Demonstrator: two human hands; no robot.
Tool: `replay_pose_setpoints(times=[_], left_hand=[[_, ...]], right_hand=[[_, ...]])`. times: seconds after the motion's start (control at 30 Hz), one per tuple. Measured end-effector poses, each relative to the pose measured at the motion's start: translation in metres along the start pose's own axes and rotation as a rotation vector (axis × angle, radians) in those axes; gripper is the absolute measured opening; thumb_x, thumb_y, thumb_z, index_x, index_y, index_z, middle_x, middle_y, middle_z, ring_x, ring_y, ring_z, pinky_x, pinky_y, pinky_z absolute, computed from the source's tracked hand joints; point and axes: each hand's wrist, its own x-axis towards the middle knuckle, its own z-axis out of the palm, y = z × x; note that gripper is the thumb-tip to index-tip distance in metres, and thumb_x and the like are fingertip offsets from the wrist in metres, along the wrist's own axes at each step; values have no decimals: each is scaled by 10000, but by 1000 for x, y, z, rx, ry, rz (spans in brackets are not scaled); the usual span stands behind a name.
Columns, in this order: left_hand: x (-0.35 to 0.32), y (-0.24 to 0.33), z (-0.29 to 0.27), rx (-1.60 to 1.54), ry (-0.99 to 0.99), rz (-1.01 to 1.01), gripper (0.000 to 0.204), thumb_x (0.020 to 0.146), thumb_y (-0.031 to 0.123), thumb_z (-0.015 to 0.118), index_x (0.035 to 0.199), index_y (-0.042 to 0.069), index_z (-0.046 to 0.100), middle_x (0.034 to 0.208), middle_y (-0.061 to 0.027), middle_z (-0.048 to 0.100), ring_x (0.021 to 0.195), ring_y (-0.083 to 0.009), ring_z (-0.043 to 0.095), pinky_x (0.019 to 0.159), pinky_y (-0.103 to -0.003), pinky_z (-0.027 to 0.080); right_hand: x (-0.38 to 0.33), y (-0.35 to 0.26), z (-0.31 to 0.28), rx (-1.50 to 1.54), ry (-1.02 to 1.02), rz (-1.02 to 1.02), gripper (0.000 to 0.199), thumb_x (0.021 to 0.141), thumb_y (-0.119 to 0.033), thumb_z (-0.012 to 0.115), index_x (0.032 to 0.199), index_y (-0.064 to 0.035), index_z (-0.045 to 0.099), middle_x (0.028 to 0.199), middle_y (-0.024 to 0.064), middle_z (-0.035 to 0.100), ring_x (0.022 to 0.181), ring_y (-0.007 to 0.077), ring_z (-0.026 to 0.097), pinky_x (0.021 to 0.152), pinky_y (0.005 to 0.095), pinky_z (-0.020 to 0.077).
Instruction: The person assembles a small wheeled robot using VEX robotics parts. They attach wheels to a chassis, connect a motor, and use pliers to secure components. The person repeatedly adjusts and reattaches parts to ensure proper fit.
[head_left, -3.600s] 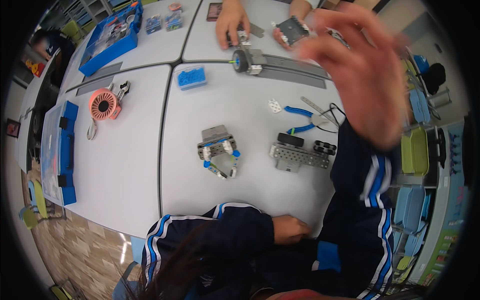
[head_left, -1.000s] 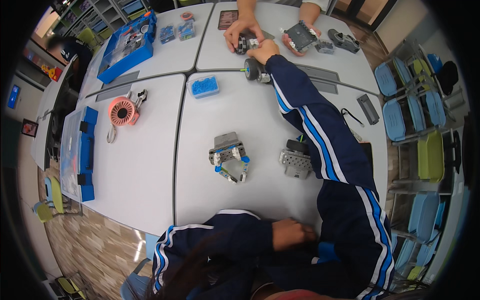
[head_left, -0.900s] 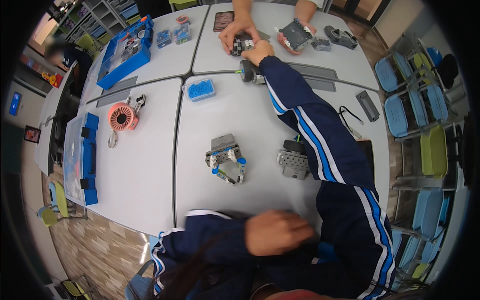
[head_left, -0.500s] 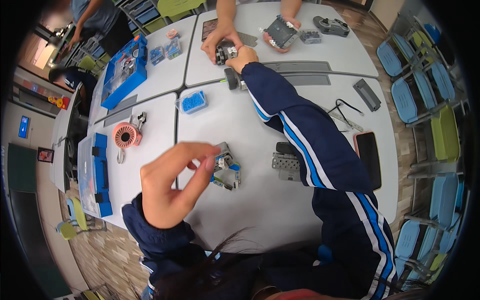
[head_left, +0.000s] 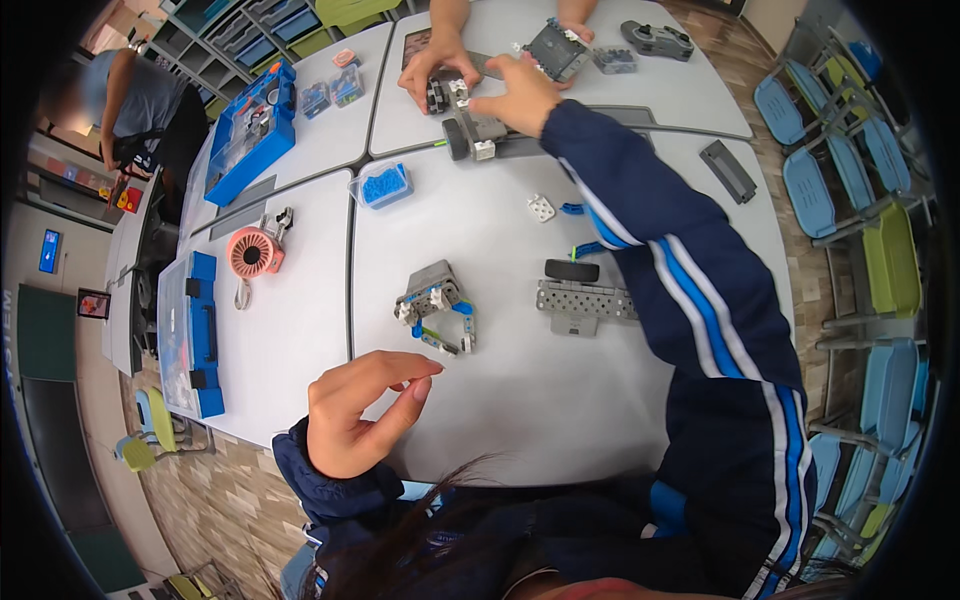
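My left hand (head_left: pixel 362 415) hovers over the near table edge, thumb and forefinger pinched together; whatever may be between them is too small to make out. Beyond it lies a grey gripper-claw assembly (head_left: pixel 437 290) with blue, green and white parts. My right hand (head_left: pixel 520 98) reaches to the far side, thumb and forefinger apart, nothing visible between them. Below it sits a grey block with a black wheel (head_left: pixel 457 139). Near my right thumb, a co-worker's hand (head_left: pixel 437 70) holds a small black-wheeled part (head_left: pixel 437 97); their other hand holds a dark grey square module (head_left: pixel 557 52).
Beside my right sleeve lies a grey perforated chassis plate (head_left: pixel 585 298) with a black wheel. A tub of blue pegs (head_left: pixel 385 185), a pink fan (head_left: pixel 254 252), open blue toolbox (head_left: pixel 252 135), closed blue case (head_left: pixel 190 335), white plate (head_left: pixel 541 207) and game controller (head_left: pixel 657 40) are around.
My right hand has let go of the wheeled part and opened, shifting right. My left hand has dropped nearer to me, still pinched, uncovering the claw assembly. A background person has bent over.
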Motion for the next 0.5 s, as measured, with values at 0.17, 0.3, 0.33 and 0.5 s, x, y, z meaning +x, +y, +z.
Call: replay_pose_setpoints(times=[0.17,0.3,0.33,0.5], left_hand=[[-25,-6,15,-25,8,-22,121,861,-32,642,959,-32,713,900,-118,734,767,-179,699,740,-272,531],[-39,0,26,-60,14,-14,116,873,-28,640,963,-32,712,902,-115,734,769,-180,700,741,-274,533],[-41,1,30,-72,11,-1,115,875,-27,640,964,-31,712,903,-115,734,770,-180,700,741,-275,533],[-57,2,44,-86,13,27,116,880,-5,655,982,-13,709,920,-119,726,763,-184,686,673,-274,532]], right_hand=[[-72,-7,-65,266,114,-142,625,803,-333,786,1298,-33,551,1244,168,584,1114,266,588,885,378,505],[-124,-13,-113,450,116,-117,569,839,-289,770,1297,-27,557,1232,111,598,1079,214,589,861,340,512],[-137,-15,-123,484,121,-102,555,848,-277,762,1299,-27,557,1240,105,592,1078,209,586,865,333,510],[-193,-24,-145,617,157,-32,466,883,-176,725,1295,-30,564,1283,89,572,1063,179,579,890,301,492]])
